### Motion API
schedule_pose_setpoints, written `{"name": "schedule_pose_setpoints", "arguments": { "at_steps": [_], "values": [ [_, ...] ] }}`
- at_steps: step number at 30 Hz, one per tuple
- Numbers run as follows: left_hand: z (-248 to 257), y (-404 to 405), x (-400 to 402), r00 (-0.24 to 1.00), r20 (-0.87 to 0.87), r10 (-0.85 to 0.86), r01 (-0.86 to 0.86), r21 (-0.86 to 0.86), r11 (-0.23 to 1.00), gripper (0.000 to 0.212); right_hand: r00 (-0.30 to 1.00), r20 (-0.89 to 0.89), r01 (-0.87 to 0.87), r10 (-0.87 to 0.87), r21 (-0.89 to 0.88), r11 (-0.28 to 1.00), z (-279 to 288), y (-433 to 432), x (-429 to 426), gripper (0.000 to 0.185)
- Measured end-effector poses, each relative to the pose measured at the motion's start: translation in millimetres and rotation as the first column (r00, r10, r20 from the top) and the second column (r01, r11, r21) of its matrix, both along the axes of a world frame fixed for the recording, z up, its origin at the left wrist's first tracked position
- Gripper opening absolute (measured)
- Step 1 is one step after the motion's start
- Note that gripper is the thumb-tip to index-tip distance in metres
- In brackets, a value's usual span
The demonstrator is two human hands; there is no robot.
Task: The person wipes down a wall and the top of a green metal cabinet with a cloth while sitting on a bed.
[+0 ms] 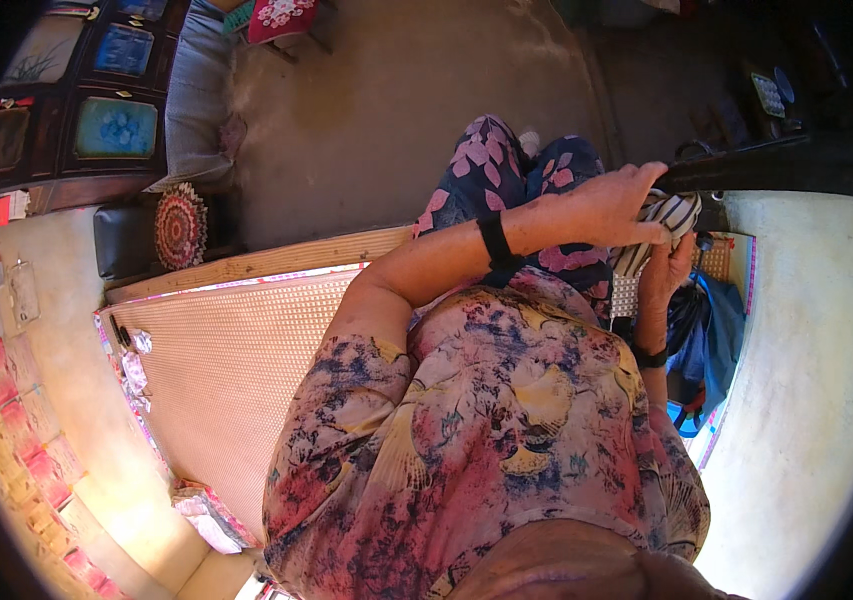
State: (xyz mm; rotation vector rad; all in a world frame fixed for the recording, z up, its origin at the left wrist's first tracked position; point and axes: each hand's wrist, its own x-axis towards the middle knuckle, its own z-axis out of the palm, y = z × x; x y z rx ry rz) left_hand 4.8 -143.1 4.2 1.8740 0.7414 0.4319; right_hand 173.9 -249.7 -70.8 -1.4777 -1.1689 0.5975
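Note:
A striped cloth (680, 213), pale with dark lines, is bunched up between my two hands on the right, beside my knees. My left hand (610, 206) reaches across my lap, with its thumb against the cloth and its fingers extended over it. Just below, my right hand (668, 271) grips the cloth from underneath, fingertips close to my left thumb. A lower fold of the cloth hangs beside my thigh. Dark floral trousers (486, 165) cover my legs, and I sit on the edge of a bed with a woven mat (246, 337).
Blue and black bags (719, 315) lie by the wall to my right. A dark ledge (771, 161) runs just beyond my hands. At the left stand a dark cabinet (51, 142) and a round patterned cushion (181, 227). A small red-topped stool (280, 19) is on the floor ahead.

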Motion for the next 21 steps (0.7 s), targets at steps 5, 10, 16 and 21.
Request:
{"name": "schedule_pose_setpoints", "arguments": {
  "at_steps": [5, 10, 16, 21],
  "values": [
    [-15.5, -6.4, 8.9, 0.995, 0.093, 0.024, -0.021, -0.026, 0.999, 0.079, 0.981, 0.095, -0.17, 0.171, -0.015, 0.985, -2.7, 3.0, -1.9, 0.03],
    [-30.2, 5.9, 15.9, 0.95, 0.192, 0.248, -0.203, -0.226, 0.953, 0.071, 0.947, 0.112, -0.291, 0.303, -0.107, 0.951, 12.9, 19.1, 7.4, 0.023],
    [-43.5, 21.3, 41.9, 0.929, 0.133, 0.347, -0.371, 0.306, 0.877, 0.071, 0.988, 0.09, -0.121, 0.128, -0.077, 0.99, -26.8, -1.8, 19.1, 0.05],
    [-78.7, 40.7, 47.9, 0.916, 0.022, 0.401, -0.373, 0.418, 0.829, 0.058, 0.991, 0.101, -0.067, 0.088, -0.196, 0.978, -62.5, -47.0, 21.2, 0.044]
  ]
}}
